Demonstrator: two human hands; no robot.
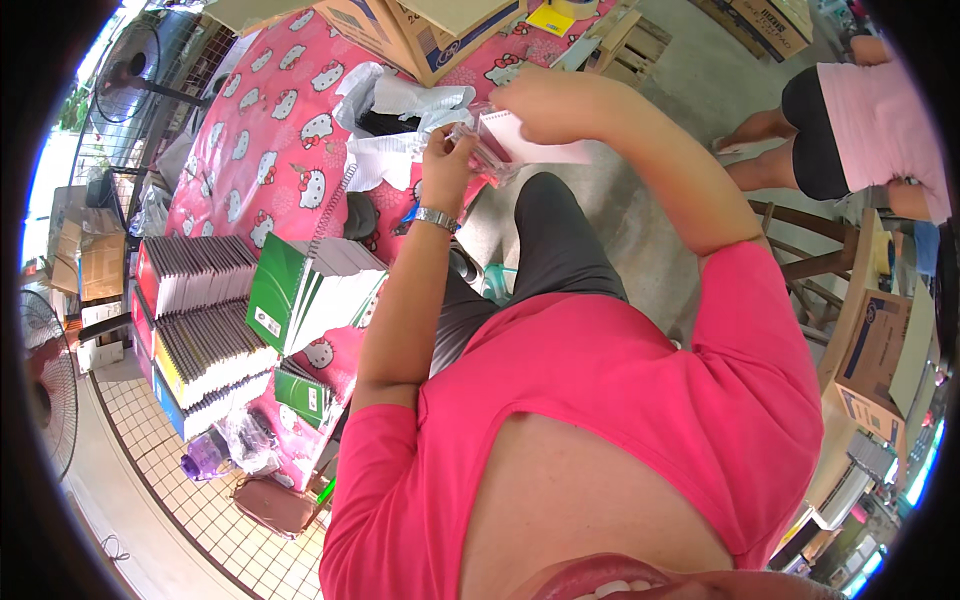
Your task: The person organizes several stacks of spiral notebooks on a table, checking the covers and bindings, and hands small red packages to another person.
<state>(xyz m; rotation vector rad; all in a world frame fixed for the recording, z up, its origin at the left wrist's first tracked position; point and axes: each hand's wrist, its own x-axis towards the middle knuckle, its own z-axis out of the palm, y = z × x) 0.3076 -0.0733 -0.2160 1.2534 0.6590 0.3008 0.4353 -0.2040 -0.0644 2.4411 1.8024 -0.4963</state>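
Observation:
At the table's edge, my right hand [545,106] is closed on the top of a pale pink spiral notebook [548,152]; its fingertips are partly hidden. Crinkled clear plastic [490,166] hangs along the notebook's left side. My left hand [446,165], with a metal watch [436,217] on the wrist, pinches the plastic near the notebook. Just beyond my left hand lies torn white wrapping paper [382,165], opened around a dark bundle [388,123].
Stacked spiral notebooks [205,325] and green notebooks [285,290] stand at left on a pink patterned tablecloth [240,150]. A cardboard box [400,40] sits at the back. Another person [840,140] is at right, near a wooden stool [815,240]. Fans [125,70] stand at far left.

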